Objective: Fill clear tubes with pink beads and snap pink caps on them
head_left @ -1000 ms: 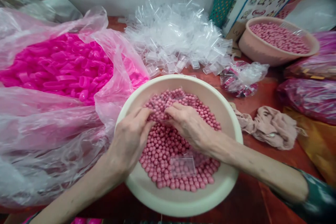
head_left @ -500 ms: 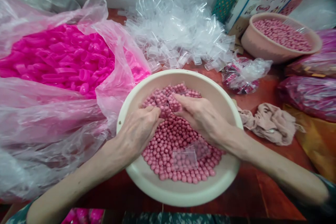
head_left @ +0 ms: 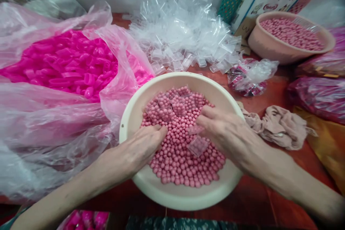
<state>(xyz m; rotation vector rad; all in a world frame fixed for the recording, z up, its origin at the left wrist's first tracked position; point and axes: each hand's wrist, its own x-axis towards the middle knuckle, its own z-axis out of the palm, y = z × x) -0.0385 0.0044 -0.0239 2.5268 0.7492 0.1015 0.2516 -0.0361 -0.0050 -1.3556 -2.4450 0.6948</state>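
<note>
A cream basin (head_left: 124,129) holds a heap of round pink beads (head_left: 183,169). At the left of the heap is my left hand (head_left: 148,139), its fingers pressed together at the beads; whatever they pinch is hidden. My right hand (head_left: 219,125), slightly blurred, is closed at the right side, its fingertips at a clear plastic sleeve (head_left: 195,129). A second clear sleeve (head_left: 198,146) lies on the beads just below. Toward the far side of the basin, several bead-filled clear sleeves (head_left: 178,105) rest together on the heap.
Behind the basin is a pile of empty clear sleeves (head_left: 185,32). A plastic bag (head_left: 118,54) of bright pink caps (head_left: 70,64) stands left. To the right are a crumpled cloth (head_left: 285,127), a knotted plastic bag (head_left: 249,77) and a pink tub (head_left: 272,46) of beads.
Both hands have drawn back toward me from the far side of the heap. A filled sleeve now lies there, free of my right hand. The loose clear sleeves have shifted.
</note>
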